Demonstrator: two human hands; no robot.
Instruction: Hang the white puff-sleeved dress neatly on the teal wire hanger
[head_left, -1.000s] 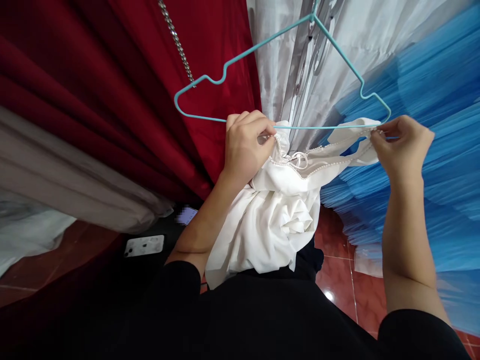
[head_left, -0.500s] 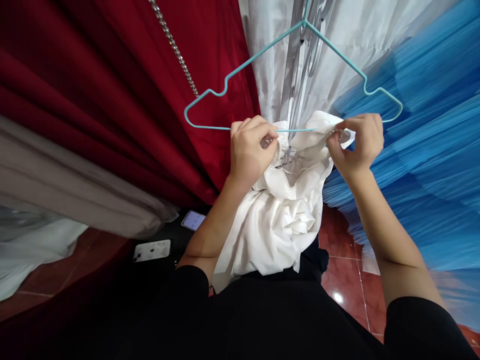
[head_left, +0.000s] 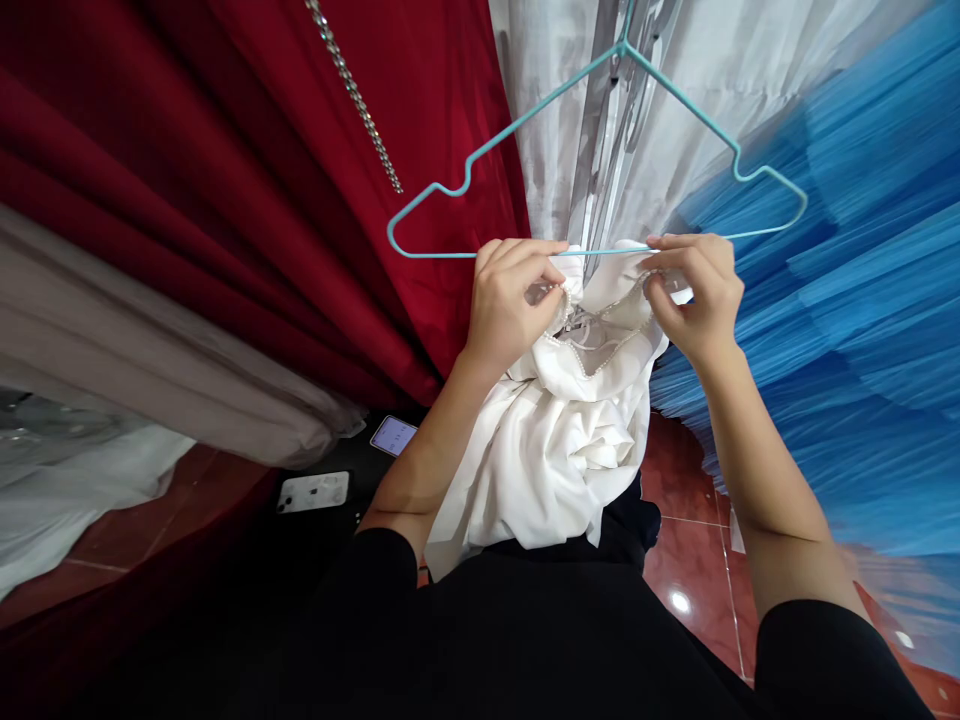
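A white dress (head_left: 555, 470) with a pearl-beaded neckline lies bunched over my lap, its upper edge raised. My left hand (head_left: 514, 295) pinches the beaded edge on one side, its fingers reaching over the bottom bar of a light-blue hanger (head_left: 435, 256). On the other side, my right hand (head_left: 697, 295) grips the beaded edge between thumb and fingers, also close against the bar. The hanger hangs upright above the dress, and its hook is out of frame. Part of the white fabric passes behind the bar between my hands.
Red drapery (head_left: 420, 130) with a rhinestone strand (head_left: 356, 95) hangs at the left, blue tulle (head_left: 862, 300) at the right, white fabric (head_left: 720, 110) behind. Two phones, one white (head_left: 313, 492) and one with a lit screen (head_left: 393, 435), lie on a black surface near my left arm.
My right hand has moved left, closer to my left hand, and its fingers now lie at the hanger bar. The hanger appears slightly shifted right, and the fingers of my left hand are more extended.
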